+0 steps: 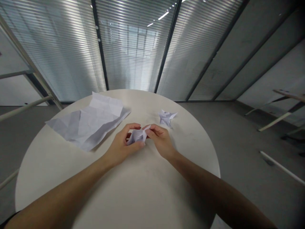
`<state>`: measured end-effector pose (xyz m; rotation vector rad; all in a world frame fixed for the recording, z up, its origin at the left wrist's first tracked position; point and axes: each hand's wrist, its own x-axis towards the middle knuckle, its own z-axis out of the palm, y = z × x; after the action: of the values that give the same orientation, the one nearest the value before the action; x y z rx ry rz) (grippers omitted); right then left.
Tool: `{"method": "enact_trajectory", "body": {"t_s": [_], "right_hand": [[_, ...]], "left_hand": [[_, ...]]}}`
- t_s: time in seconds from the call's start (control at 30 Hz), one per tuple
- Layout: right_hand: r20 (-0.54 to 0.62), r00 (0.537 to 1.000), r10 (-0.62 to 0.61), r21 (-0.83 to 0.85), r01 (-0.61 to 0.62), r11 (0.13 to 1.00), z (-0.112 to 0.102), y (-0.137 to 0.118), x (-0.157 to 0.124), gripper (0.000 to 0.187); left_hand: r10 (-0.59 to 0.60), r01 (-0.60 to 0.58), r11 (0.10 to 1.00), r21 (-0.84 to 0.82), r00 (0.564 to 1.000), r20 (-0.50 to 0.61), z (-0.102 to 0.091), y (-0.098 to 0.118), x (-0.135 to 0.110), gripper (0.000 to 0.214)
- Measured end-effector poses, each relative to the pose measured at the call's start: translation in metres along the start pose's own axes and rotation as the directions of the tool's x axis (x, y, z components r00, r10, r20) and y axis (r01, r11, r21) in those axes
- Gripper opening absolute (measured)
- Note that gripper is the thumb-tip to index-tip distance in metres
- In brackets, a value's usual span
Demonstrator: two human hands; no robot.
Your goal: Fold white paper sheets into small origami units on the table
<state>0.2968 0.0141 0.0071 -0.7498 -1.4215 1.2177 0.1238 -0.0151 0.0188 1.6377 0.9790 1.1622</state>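
Observation:
A small piece of folded white paper (136,136) is held between my two hands over the middle of the round table. My left hand (123,141) curls around its left side, thumb along the near edge and fingers behind. With thumb and fingertips, my right hand (161,137) pinches a pointed flap at its right end. Just beyond my right hand lies a finished-looking folded paper figure (166,118) with several points. Left of my left hand rests a large creased sheet of paper (95,119), partly raised off the surface.
The round white table (133,197) fills the foreground. Behind it stands a glass partition with blinds (133,47). A white paper corner (219,222) shows at the bottom right, under my right arm. Pale metal bars (26,108) are on the left, and another table (289,95) stands far right.

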Motion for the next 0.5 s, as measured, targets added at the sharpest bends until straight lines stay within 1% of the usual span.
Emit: {"method": "enact_trajectory", "body": {"t_s": [0.07,0.1,0.17,0.23,0.27,0.37,0.4,0.5], "right_hand": [[0.003,1.0,0.003,0.031,-0.003,1.0,-0.0029,0.0023,0.0017,0.015],[0.015,1.0,-0.004,0.042,0.003,0.999,-0.0043,0.0029,0.0024,0.016],[0.04,0.999,-0.011,0.083,0.008,0.997,-0.0064,0.0029,0.0033,0.017],[0.062,0.998,-0.001,0.125,-0.006,0.992,-0.0074,0.0021,0.0033,0.018],[0.069,0.998,0.007,0.135,-0.016,0.991,-0.0075,0.0016,0.003,0.018],[0.112,0.993,0.029,0.109,-0.041,0.993,-0.0074,0.0007,0.0018,0.019],[0.127,0.991,0.03,0.096,-0.043,0.994,-0.0074,0.0004,0.0013,0.019],[0.154,0.988,-0.008,0.04,0.002,0.999,-0.0079,-0.0019,0.0006,0.018]], "left_hand": [[-0.002,0.0,0.999,0.049,0.999,0.039,0.0015,-0.0004,-0.0011,0.042],[-0.009,0.008,0.999,0.039,0.999,0.043,0.002,-0.0009,-0.001,0.038],[-0.018,0.02,0.998,-0.064,0.999,0.029,0.0021,-0.0017,-0.0002,0.034],[-0.028,0.029,0.984,-0.175,1.0,0.01,0.001,-0.0013,0.0008,0.035],[-0.039,0.042,0.979,-0.201,0.999,0.017,0.0002,-0.0006,0.0011,0.036],[-0.1,0.115,0.976,-0.186,0.991,0.088,-0.002,0.002,0.0012,0.033],[-0.115,0.131,0.975,-0.182,0.989,0.096,-0.0023,0.0025,0.0012,0.031],[-0.112,0.118,0.967,-0.227,0.993,0.037,-0.0024,0.0015,0.002,0.026]]}}
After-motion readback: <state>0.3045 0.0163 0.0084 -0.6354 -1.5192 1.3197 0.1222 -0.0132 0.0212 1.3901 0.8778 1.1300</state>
